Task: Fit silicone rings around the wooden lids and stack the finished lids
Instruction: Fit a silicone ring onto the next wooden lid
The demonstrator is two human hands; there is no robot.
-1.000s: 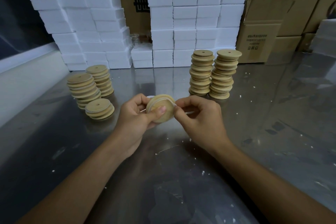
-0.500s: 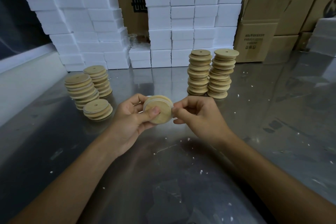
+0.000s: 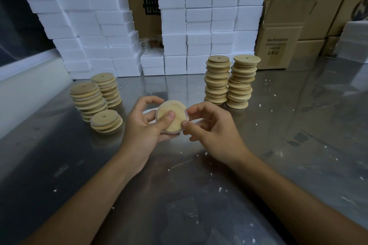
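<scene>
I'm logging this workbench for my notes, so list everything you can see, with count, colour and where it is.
Round wooden lid in hand: one, pale tan, held above the table centre; a translucent silicone ring shows along its edge.
Left stacks of round wooden lids: three, tan, far left of the table, one short stack in front.
Right stacks of round wooden lids: two, tan, tall, side by side right of centre.
White foam blocks: many, white, walled up along the back.
Brown cardboard boxes: several, brown, behind and right of the foam.
Shiny metal table: one, grey, flecked with white crumbs.
Left hand: its grip holds the lid, thumb on its face.
Right hand: fingertips pinch the lid's right edge.
</scene>
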